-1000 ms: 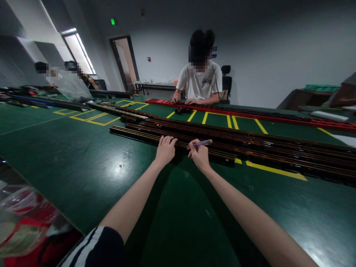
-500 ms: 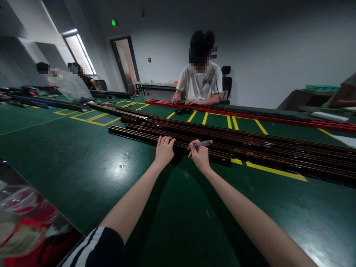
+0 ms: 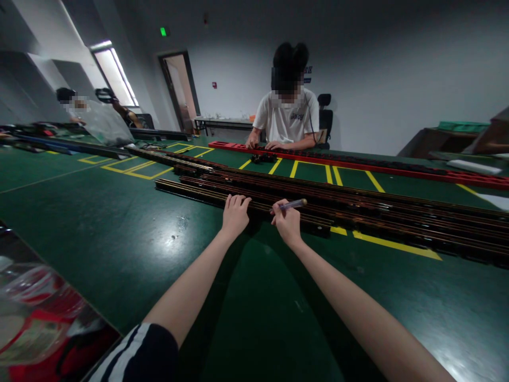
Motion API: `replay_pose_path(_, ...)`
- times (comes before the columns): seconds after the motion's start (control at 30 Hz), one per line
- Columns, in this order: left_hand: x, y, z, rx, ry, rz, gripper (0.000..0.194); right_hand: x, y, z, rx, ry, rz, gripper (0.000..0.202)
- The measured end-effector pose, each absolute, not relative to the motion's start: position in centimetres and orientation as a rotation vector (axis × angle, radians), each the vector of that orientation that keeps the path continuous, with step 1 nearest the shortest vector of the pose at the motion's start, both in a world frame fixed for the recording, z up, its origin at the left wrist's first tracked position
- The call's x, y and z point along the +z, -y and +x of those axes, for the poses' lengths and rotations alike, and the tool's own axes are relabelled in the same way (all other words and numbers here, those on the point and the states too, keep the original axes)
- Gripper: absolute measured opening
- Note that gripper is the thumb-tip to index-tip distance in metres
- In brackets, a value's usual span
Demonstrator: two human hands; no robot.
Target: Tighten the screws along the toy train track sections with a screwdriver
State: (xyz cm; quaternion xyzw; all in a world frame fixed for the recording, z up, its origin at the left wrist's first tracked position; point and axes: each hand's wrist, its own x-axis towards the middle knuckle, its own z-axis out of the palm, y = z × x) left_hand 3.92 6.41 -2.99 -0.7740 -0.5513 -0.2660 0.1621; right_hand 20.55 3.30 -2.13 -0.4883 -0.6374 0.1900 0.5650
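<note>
My left hand (image 3: pixel 236 216) is curled over the nearest dark metal rail (image 3: pixel 191 193), gripping its near edge. The rail is long, with thin coppery lines along its length. To the right, my right hand (image 3: pixel 287 222) is closed around a slim pen (image 3: pixel 294 204), whose brownish end points up and right. The pen's other end sits low over the same rail, hidden by my fingers, so I cannot tell whether it touches. Several more dark rails (image 3: pixel 382 217) lie side by side just beyond.
Yellow tape lines (image 3: pixel 397 245) mark the green table (image 3: pixel 119 223). Across it, a person in a white shirt (image 3: pixel 286 119) works at a long red rack (image 3: pixel 461 176). Plastic-wrapped bottles (image 3: pixel 40 289) stand off the table's left edge. More people sit at far left.
My right hand has shifted slightly to the right along the rail with the pen. My left hand stays in place.
</note>
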Motion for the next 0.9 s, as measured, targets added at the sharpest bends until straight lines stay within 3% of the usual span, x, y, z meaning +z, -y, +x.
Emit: replay_pose_path(0.9,-3.51,-7.29,3.66,-0.831,1.456,-2.453,0.049,-1.89,-3.21,20.52,0.480,1.500,-1.175,0.027)
